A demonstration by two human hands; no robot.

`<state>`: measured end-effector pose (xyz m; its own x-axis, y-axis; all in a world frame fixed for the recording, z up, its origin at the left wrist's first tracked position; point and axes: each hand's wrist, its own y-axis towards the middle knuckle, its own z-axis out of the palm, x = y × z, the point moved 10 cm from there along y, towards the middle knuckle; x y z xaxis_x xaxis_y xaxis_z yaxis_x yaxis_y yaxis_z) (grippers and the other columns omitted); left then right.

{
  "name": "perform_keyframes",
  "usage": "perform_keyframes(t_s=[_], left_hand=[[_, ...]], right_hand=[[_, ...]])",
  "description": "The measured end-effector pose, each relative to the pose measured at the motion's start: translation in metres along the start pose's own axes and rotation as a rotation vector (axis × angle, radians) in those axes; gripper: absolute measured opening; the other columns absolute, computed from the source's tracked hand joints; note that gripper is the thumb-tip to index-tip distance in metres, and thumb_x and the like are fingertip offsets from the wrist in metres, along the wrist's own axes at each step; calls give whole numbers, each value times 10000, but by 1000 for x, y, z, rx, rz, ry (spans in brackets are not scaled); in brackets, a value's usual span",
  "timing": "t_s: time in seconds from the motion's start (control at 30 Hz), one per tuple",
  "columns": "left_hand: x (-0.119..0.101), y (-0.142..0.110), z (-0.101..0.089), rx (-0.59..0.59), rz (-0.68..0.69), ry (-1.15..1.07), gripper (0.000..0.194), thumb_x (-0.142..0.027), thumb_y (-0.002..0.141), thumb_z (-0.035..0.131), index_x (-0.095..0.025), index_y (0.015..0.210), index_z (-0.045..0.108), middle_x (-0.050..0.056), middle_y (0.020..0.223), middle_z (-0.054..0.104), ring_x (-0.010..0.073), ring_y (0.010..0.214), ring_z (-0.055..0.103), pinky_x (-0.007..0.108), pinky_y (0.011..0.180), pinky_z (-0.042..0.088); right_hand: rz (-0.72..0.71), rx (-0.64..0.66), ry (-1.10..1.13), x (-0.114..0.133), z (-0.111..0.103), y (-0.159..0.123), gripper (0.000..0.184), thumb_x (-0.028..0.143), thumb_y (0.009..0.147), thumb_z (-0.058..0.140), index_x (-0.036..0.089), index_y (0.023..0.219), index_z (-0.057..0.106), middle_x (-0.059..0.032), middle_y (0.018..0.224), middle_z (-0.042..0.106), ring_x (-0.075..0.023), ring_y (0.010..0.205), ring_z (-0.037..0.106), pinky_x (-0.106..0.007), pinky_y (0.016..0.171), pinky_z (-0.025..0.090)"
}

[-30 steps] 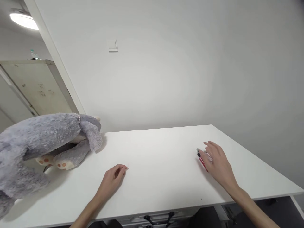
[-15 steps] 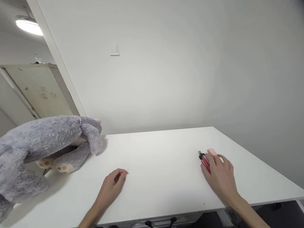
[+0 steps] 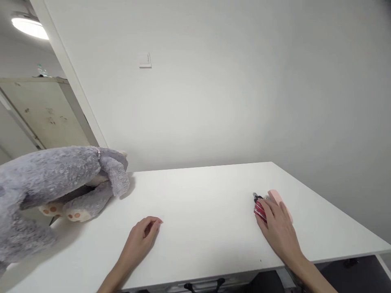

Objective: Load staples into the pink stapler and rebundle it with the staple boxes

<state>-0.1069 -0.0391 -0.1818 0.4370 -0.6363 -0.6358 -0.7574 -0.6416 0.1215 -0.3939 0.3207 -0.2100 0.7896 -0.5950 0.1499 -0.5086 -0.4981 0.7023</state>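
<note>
While a bright ceiling lamp [image 3: 30, 28] glows at my far left, a small bottle [image 3: 42, 70] stands on top of a pale, marked cabinet [image 3: 45, 110]. In front of that a big grey plush toy [image 3: 61, 169] leans over the left end of the white table [image 3: 195, 211], its cream foot pads with orange spots turned towards me. Next comes my left hand [image 3: 143, 234], resting near the table's front edge; its fingers are curled closed, thumb and index tips meeting around a small gap. Well above it, a square switch [image 3: 145, 61] sits on the pale wall [image 3: 214, 89]. Below the table edge I see part of a black handle [image 3: 204, 285]. Well over to the right lies the red thing [image 3: 259, 210], gripped between the thumb and index finger of my right hand [image 3: 277, 224]; I cannot tell whether it is raised off the table. Just past its far end is a small black and grey thing [image 3: 257, 197], its shape hard to make out. A long pink thing [image 3: 276, 198] lies just right of these, partly covered by my fingers.
</note>
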Motion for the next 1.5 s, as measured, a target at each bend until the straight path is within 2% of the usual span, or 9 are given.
perform_keyframes(t_s=[0.13,0.4,0.5,0.57,0.73,0.9,1.1,1.33,1.5], left_hand=[[0,-1,1,2,8,2,412,-566,963,460,-245,997,718,34,889,732,221,754,607,302,671,422],[-4,-4,0,-5,19,18,426,-574,968,447,-238,997,708,46,882,722,233,760,603,315,681,426],[-4,-4,-1,-7,20,27,428,-574,964,450,-238,995,711,45,860,716,233,748,602,316,671,425],[-4,-3,-1,-6,24,22,433,-580,961,452,-236,996,713,47,846,712,235,746,603,318,671,427],[0,-2,0,-9,14,-10,436,-579,964,455,-231,990,717,48,853,720,226,727,595,317,669,425],[-2,-3,0,-19,26,-10,433,-574,965,460,-233,986,726,50,865,723,230,744,601,310,668,430],[-6,-3,-3,-39,29,-19,433,-573,948,472,-229,945,735,42,825,718,221,723,596,299,659,432],[-2,4,1,-25,14,-39,449,-571,948,461,-214,945,733,31,763,682,209,698,571,294,657,413],[-1,7,-2,-54,16,-55,453,-572,934,480,-200,919,739,28,732,664,201,682,566,283,640,413]], right_hand=[[57,30,-1,3,2,-6,421,363,1040,417,204,1419,510,-165,1380,617,-371,1411,474,-527,1014,512],[108,21,36,20,-15,-4,423,382,1047,428,248,1433,538,-142,1483,554,-358,1421,474,-490,952,553],[200,-73,93,3,-36,3,487,429,1035,456,224,1471,525,-160,1559,473,-378,1453,427,-556,1111,436],[386,-95,111,-28,-40,1,552,476,1026,456,201,1502,504,-182,1551,476,-405,1413,463,-564,1085,442],[678,39,267,-83,-9,-12,656,574,988,458,138,1473,524,-210,1368,647,-407,1185,641,-474,884,530],[733,97,404,-85,19,-10,662,614,958,440,178,1444,550,-162,1261,716,-356,1048,698,-412,819,535],[660,158,564,-41,45,9,670,607,946,450,184,1460,529,-138,1345,686,-330,1161,672,-410,931,532],[483,249,825,56,69,36,614,572,985,440,209,1474,520,-111,1433,638,-312,1292,609,-452,1080,479],[380,275,983,124,79,52,569,565,1007,440,228,1453,547,-92,1422,646,-307,1293,607,-442,1091,475]])
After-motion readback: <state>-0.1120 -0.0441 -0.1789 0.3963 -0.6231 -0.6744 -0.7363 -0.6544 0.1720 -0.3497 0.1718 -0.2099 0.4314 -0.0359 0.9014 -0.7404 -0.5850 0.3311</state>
